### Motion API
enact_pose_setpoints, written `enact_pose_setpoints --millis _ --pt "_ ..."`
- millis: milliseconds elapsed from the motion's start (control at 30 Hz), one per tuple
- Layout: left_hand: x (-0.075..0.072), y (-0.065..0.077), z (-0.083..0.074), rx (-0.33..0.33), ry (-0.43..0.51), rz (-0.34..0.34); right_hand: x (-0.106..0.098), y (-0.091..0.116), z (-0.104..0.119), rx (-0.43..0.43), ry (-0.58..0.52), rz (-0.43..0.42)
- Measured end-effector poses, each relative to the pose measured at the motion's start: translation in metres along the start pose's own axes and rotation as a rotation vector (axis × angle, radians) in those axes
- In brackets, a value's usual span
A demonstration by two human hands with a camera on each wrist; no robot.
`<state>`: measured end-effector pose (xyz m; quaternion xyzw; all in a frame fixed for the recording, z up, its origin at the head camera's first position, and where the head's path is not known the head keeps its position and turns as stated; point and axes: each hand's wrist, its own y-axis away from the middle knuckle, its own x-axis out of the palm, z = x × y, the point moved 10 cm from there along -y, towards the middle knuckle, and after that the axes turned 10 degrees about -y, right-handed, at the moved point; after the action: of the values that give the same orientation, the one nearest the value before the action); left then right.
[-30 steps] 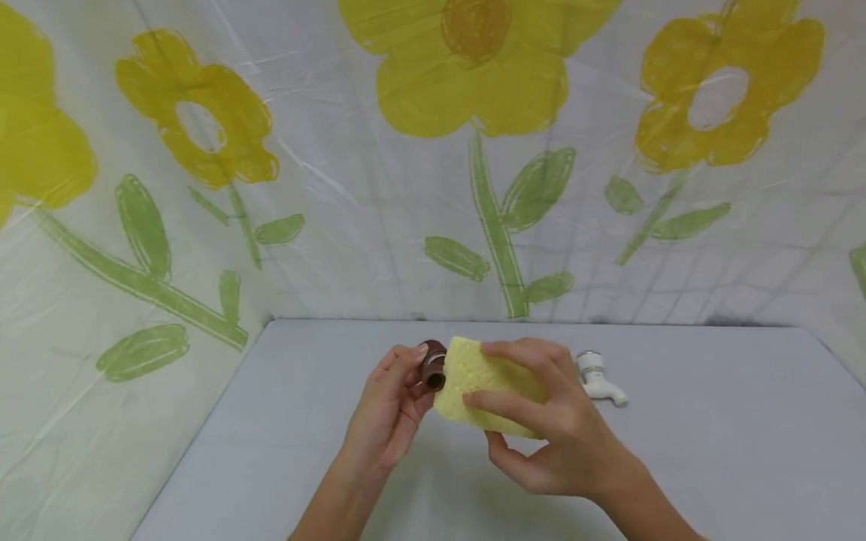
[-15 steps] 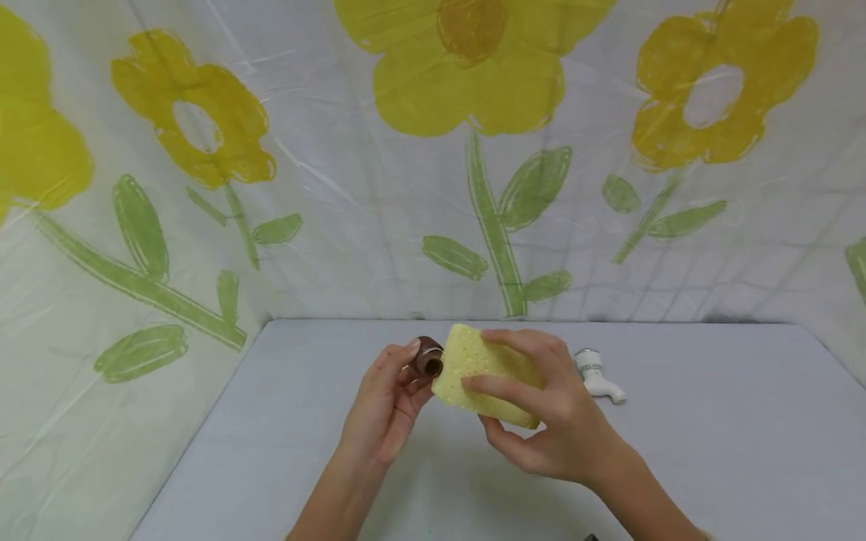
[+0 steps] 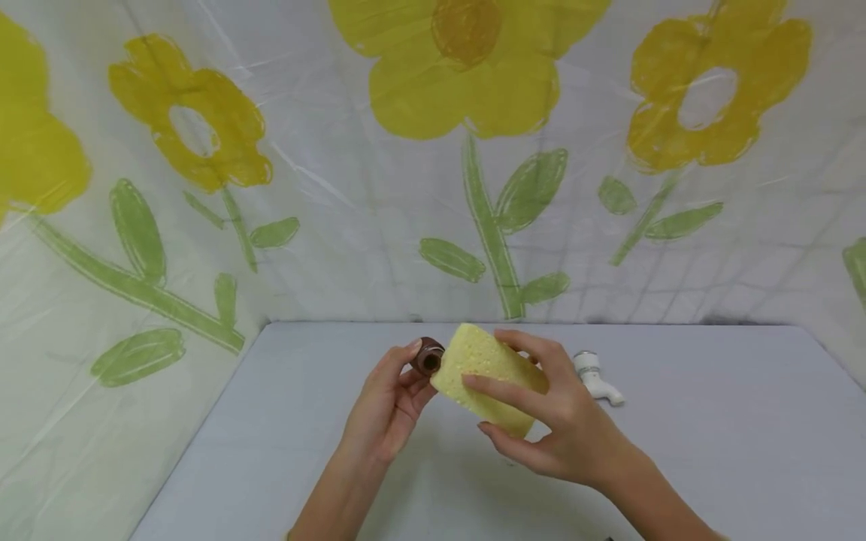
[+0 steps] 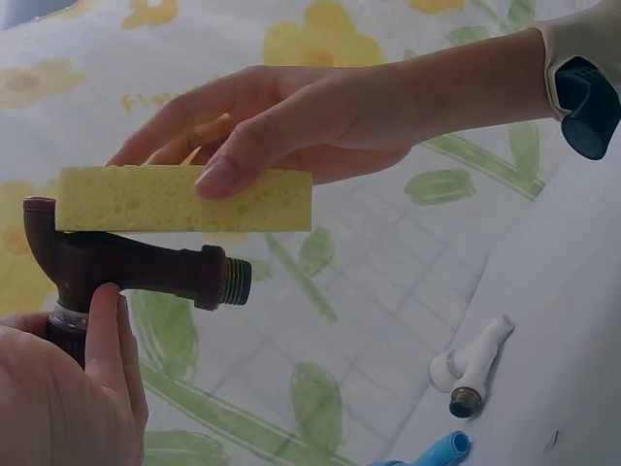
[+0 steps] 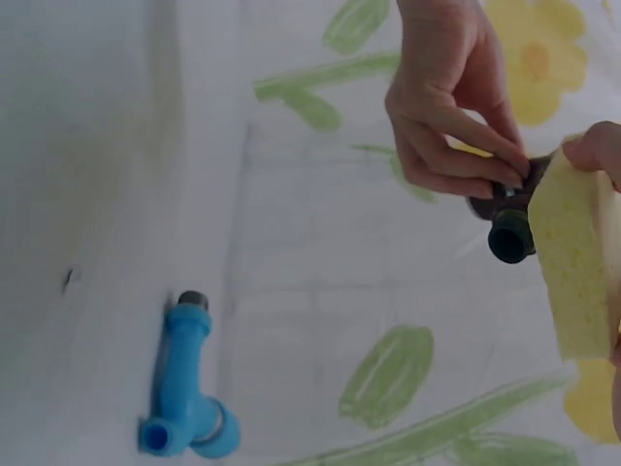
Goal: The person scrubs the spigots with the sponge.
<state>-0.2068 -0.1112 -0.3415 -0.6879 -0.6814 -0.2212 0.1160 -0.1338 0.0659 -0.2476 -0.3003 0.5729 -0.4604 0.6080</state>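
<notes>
In the head view my left hand [image 3: 382, 409] grips a dark brown plastic tap [image 3: 428, 356] by one end, its round opening facing me. The left wrist view shows the whole tap [image 4: 136, 262], with a spout at the left and a threaded inlet at the right. My right hand [image 3: 551, 409] holds a yellow sponge [image 3: 483, 376] between spread fingers and thumb. Seen from the left wrist, the sponge [image 4: 184, 199] lies flat along the tap's body. Both hands are raised above the table.
A white tap [image 3: 595, 378] lies on the grey-white table [image 3: 710, 451], right of my right hand. The right wrist view shows a blue tap [image 5: 189, 388] on the table. Behind stands a white sheet [image 3: 379, 225] printed with yellow flowers.
The tap has turned and shifted slightly up and left, its opening now more toward me. The sponge has risen a little, then tilted against it. Both hands keep their hold.
</notes>
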Motion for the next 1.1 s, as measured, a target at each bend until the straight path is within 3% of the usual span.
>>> enact_pose_setpoints --millis 300,433,667,967,1100 --pt "0.010 -0.013 0.003 -0.036 0.019 0.032 -0.009 0.010 -0.004 -0.016 0.103 -0.009" --pt "0.010 -0.016 0.005 -0.056 0.041 0.038 -0.011 0.012 -0.004 -0.026 0.087 -0.014" --pt "0.003 -0.019 0.003 -0.066 0.154 -0.014 -0.016 0.013 -0.006 -0.021 0.080 -0.004" --pt "0.015 -0.017 0.014 -0.124 0.181 0.045 -0.016 0.012 -0.006 -0.027 0.053 -0.013" --pt "0.013 -0.015 0.006 -0.103 0.224 0.047 -0.019 0.012 -0.009 0.003 0.046 -0.004"
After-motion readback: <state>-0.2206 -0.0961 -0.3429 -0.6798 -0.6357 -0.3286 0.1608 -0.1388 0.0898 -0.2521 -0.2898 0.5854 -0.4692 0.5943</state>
